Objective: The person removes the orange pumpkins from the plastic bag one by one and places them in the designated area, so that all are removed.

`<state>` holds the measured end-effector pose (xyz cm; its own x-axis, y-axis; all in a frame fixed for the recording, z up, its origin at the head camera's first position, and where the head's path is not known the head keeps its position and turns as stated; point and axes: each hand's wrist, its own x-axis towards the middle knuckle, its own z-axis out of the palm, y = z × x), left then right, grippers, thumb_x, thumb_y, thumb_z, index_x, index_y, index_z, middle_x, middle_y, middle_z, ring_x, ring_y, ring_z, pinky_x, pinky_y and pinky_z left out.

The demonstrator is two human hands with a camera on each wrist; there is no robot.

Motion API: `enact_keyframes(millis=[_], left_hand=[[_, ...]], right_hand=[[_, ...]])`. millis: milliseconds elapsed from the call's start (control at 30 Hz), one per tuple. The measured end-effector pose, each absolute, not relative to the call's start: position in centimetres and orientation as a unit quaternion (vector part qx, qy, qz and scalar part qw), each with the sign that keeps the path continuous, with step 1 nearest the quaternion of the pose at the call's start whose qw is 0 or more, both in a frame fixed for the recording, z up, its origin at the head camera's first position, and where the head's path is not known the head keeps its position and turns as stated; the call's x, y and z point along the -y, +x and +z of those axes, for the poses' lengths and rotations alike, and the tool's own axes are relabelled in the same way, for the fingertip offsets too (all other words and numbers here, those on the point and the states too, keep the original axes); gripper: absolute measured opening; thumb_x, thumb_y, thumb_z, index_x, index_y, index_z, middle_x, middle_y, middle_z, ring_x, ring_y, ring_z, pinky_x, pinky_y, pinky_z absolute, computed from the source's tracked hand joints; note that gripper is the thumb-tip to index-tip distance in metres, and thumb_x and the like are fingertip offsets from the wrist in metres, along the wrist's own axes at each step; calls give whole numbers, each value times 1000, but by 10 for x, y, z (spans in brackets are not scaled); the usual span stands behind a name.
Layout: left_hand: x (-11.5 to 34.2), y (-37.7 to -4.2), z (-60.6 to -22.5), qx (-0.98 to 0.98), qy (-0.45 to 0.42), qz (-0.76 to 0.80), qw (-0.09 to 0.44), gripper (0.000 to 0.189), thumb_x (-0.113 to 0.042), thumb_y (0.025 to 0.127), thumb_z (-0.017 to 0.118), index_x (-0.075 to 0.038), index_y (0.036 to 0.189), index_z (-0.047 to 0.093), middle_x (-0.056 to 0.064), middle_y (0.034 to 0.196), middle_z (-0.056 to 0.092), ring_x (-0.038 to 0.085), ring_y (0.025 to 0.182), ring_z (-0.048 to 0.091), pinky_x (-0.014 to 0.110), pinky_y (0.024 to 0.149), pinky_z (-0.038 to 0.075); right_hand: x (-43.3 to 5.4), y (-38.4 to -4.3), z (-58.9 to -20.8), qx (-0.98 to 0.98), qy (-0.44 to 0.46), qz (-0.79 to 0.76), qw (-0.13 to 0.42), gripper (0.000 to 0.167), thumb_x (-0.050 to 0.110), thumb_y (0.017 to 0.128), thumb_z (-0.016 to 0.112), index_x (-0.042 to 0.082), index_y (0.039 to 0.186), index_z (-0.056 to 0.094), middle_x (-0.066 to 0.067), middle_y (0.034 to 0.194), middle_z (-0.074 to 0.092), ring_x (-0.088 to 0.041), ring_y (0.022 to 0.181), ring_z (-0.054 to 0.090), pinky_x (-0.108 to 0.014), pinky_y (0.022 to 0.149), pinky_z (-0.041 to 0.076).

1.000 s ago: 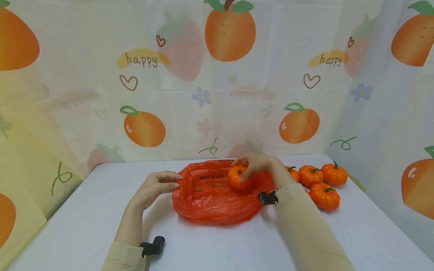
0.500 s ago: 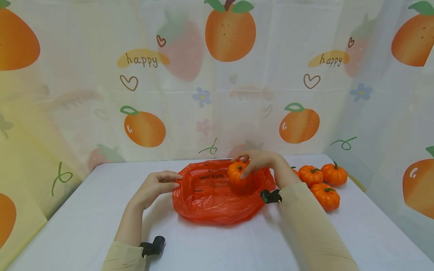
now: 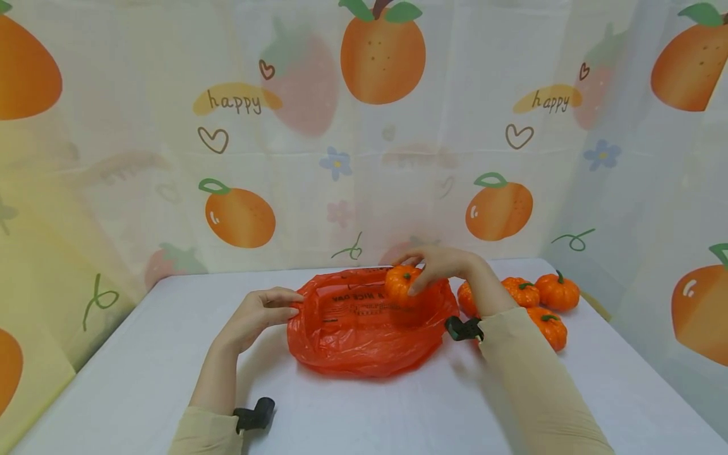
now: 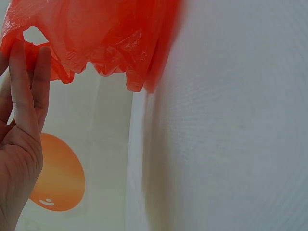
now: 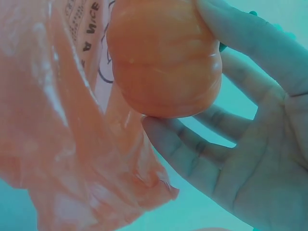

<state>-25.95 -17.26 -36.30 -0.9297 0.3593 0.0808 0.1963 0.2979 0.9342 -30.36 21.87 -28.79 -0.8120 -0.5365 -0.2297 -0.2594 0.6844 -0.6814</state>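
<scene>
My right hand point(image 3: 446, 265) holds a small orange pumpkin point(image 3: 400, 284) with a short green stem, thumb on one side and fingers round the other. In the head view the pumpkin overlaps the right part of the mouth of a red plastic bag point(image 3: 364, 347). The right wrist view shows the pumpkin point(image 5: 163, 62) in the fingers, close beside the printed bag point(image 5: 82, 159). On the bag's left side, my left hand point(image 3: 254, 316) pinches the rim between thumb and fingers. From the left wrist, the fingers reach to the bag point(image 4: 106, 38) near a hole in the plastic.
Several more orange pumpkins point(image 3: 557, 292) stand on the white table point(image 3: 142, 366) at the right, partly hidden behind my right forearm. A fruit-printed curtain point(image 3: 364, 177) hangs behind the table. Both wrists wear a small black camera point(image 3: 256, 414).
My right hand has risen a little and drawn slightly right, lifting the pumpkin higher in the bag's mouth. My left hand keeps its place at the bag's rim.
</scene>
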Motion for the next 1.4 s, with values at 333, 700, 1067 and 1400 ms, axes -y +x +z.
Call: enact_keyframes(millis=[333,700,1067,1400], left_hand=[[172,-261,-365,-802,166,569,74,32,-17,92,66,-3,120,69,-8,115,68,9,103,68,26,90,58],[173,-259,-362,-799,174,570,74,35,-16,91,67,1,122,67,3,121,67,7,101,69,24,90,57],[174,-258,-361,-798,180,570,73,37,-16,92,66,3,123,65,0,120,67,7,102,68,23,90,56],[172,-258,-361,-803,172,566,73,35,-16,92,65,1,123,66,4,121,67,8,102,68,25,90,57]], right_hand=[[-231,-293,-282,-904,-232,-309,181,67,25,78,82,27,139,54,-8,149,47,-36,136,43,-45,101,51],[-250,-285,-279,-904,-220,-322,175,67,28,80,81,34,140,52,-9,149,46,-35,127,48,-41,96,52],[-273,-277,-272,-916,-196,-318,144,64,35,79,81,38,137,53,-8,147,48,-36,130,47,-44,97,52],[-295,-265,-273,-916,-180,-333,130,64,34,79,81,37,137,52,-7,148,47,-35,134,45,-42,95,52]])
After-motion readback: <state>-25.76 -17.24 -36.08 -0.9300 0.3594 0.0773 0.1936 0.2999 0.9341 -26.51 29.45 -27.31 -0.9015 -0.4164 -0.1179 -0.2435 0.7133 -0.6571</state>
